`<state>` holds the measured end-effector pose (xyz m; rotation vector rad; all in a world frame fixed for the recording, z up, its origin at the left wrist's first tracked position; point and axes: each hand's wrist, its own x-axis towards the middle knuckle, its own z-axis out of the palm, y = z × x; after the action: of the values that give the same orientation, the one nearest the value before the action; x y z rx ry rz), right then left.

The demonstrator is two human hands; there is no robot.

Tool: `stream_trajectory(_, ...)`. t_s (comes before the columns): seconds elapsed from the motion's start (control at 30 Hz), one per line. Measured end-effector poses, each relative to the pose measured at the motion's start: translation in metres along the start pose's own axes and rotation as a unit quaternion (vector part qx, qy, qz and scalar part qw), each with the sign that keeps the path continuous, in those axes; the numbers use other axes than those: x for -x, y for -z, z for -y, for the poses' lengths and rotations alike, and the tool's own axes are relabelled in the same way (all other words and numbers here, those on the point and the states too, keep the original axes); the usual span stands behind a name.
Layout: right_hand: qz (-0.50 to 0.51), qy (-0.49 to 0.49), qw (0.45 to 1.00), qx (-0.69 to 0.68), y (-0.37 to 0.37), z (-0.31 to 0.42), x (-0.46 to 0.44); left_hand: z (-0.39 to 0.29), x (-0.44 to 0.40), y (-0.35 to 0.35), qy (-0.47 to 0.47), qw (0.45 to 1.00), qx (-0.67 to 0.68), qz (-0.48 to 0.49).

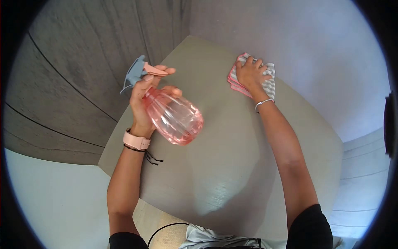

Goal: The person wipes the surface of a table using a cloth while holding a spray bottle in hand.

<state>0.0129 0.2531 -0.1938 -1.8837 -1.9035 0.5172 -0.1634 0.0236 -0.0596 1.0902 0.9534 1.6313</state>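
Observation:
My left hand (143, 99) is wrapped around the neck of a clear pink spray bottle (176, 118). The bottle tilts above the table, its base toward the lower right. Its grey-blue spray head (134, 74) and pink trigger (154, 69) point to the upper part of the view, with fingers beside the trigger. A little liquid seems to show near the base. At the table's far right edge, my right hand (251, 76) grips a folded cloth (269, 81) with grey and white stripes and a pink border. Its fingers are bent over the cloth, pressing it on the tabletop.
The grey-beige table (215, 166) fills the middle and reflects light near its front. A dark grooved panel (78, 79) borders it at left, and a pale wall (306, 45) stands behind at right. A black cable (166, 226) curves below the front edge.

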Motion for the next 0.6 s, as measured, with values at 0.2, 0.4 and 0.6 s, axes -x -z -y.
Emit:
stream_trajectory(0.2,0.021,0.033,0.999,-0.017,0.010,0.056,0.016,-0.006,0.017,-0.024,0.026,1.000,0.003,0.012)
stream_trajectory(0.4,0.044,0.070,0.996,-0.039,0.013,0.122,0.005,-0.012,0.010,-0.022,0.012,1.000,-0.004,0.011)
stream_trajectory(0.6,0.071,0.236,0.967,-0.070,-0.001,0.106,0.029,0.012,0.033,-0.034,0.015,1.000,0.000,0.005)
